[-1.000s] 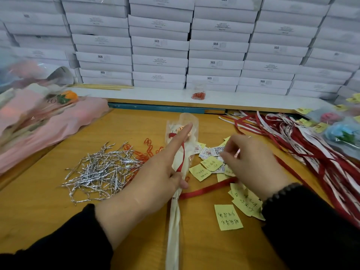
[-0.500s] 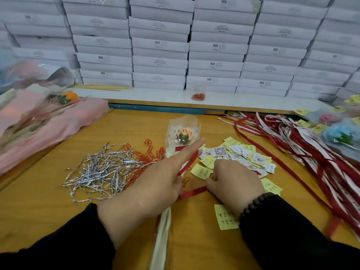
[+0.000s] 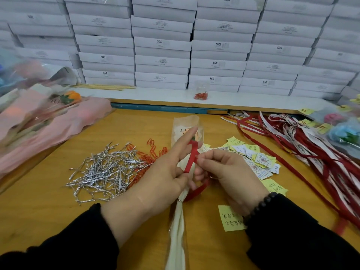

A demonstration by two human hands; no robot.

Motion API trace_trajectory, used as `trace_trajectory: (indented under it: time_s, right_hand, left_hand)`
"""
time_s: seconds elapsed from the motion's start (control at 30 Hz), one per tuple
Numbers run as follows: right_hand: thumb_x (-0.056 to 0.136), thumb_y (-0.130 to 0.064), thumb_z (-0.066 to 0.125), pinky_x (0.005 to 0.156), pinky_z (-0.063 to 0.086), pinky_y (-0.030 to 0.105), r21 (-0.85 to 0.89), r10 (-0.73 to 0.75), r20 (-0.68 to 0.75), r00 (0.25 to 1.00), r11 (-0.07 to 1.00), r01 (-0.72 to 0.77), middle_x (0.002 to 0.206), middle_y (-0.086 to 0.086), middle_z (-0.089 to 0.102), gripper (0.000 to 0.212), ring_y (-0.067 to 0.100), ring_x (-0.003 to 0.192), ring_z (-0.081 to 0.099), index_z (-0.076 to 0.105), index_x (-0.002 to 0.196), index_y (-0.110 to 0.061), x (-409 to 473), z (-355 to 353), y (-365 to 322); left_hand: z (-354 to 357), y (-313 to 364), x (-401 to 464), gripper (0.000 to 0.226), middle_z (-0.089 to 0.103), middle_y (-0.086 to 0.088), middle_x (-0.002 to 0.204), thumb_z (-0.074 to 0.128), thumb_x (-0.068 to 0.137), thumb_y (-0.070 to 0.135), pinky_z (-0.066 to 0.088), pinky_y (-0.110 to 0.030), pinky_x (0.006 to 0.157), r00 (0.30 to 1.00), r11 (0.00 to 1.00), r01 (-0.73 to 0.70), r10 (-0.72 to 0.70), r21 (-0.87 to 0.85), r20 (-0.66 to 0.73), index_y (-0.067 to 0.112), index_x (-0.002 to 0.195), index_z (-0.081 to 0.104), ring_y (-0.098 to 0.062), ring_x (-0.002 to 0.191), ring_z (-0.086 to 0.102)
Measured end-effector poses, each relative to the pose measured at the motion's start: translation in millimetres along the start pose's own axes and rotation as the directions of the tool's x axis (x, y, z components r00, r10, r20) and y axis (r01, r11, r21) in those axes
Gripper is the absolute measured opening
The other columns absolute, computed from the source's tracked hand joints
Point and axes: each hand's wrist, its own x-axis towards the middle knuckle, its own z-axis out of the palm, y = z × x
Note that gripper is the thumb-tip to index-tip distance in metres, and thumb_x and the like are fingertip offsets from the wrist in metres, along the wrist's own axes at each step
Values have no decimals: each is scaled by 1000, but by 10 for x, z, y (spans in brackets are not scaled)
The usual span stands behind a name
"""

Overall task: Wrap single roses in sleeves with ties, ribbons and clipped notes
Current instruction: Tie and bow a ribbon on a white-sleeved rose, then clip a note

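Observation:
A single rose in a clear and cream sleeve (image 3: 177,227) lies lengthwise on the wooden table, its head pointing away from me. My left hand (image 3: 161,178) grips the sleeve at its neck, index finger stretched out over the flower head. A red ribbon (image 3: 191,156) crosses that neck and loops below it. My right hand (image 3: 224,172) pinches the ribbon between thumb and fingertips, close against my left hand. Silver twist ties (image 3: 105,170) lie in a heap to the left, with orange paper clips (image 3: 153,151) beside them. Yellow and printed notes (image 3: 253,158) lie scattered to the right.
Red and white ribbons (image 3: 311,152) sprawl along the right side. Finished wrapped roses (image 3: 342,131) lie at the far right. Pink sleeves and a wrapped rose (image 3: 48,117) are piled at the left. White boxes (image 3: 161,43) are stacked along the back; a small bag of clips (image 3: 200,94) sits on the ledge.
My right hand rose from the table, where it had dragged the ribbon end toward the stem, and now pinches the ribbon at the sleeve's neck. My left hand kept its hold.

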Motion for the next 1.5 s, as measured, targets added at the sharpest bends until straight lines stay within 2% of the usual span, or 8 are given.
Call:
trace_trajectory:
  time_s: [0.2,0.37,0.57,0.73,0.83,1.03,1.33,1.5]
  right_hand:
    - [85,0,57,54,45,24,-105,-24,112,993,994,36,52,3,55,15,16,49,49,64,72,1,-29,55,-4]
    - [84,-7,62,56,44,24,-130,-36,61,998,990,44,48,0,52,13,11,46,46,66,76,2,-22,36,2]
    - [81,-22,67,52,42,21,-192,-29,110,994,980,50,52,-2,55,20,9,48,46,67,73,-3,-48,45,-13]
    - [80,-1,66,47,41,20,-257,-82,63,995,962,96,52,4,54,7,9,44,46,65,74,3,-44,74,-6]
    - [84,-2,62,47,42,25,-209,-56,22,998,976,60,50,3,55,9,11,41,45,62,75,-2,-35,56,4]
    - [85,-5,62,44,41,15,-115,-29,14,999,993,30,48,-2,56,14,5,38,45,62,71,-6,-15,25,20]
    - [86,-4,61,43,42,15,-144,-44,36,998,988,49,54,3,58,9,6,39,47,57,78,-6,-34,45,21]
    - [79,10,61,55,49,22,-215,-90,146,985,969,121,66,1,58,27,12,56,56,54,92,-12,-40,7,-19]
  left_hand:
    - [21,11,-6,94,59,15,119,49,88,-9,53,-20,76,1000,1000,-24,24,19,6,69,129,18,-5,76,67]
    - [32,50,-15,92,66,3,94,59,87,2,55,-33,85,1000,996,7,-8,90,6,73,125,16,-16,89,68]
    - [13,65,-22,93,64,6,87,58,87,2,53,-38,81,1000,985,-7,9,172,-16,71,128,12,-17,85,64]
    - [39,43,-11,94,57,5,83,58,85,-1,53,-47,79,1000,993,8,-10,120,19,69,130,14,-33,89,63]
    - [11,22,-1,86,56,17,75,63,85,7,53,-31,80,1000,990,-26,28,139,-11,63,133,19,-22,85,63]
    - [-7,-40,23,39,63,7,81,69,81,14,51,-44,82,981,979,4,35,202,-192,37,101,45,-15,83,63]
    - [-37,-44,56,21,58,-4,69,65,81,-1,50,-49,67,961,995,40,-12,95,-275,18,75,58,-18,61,54]
    - [-47,-3,39,18,64,-15,75,64,83,0,51,-28,62,966,995,78,-60,62,-251,16,76,67,-8,56,53]
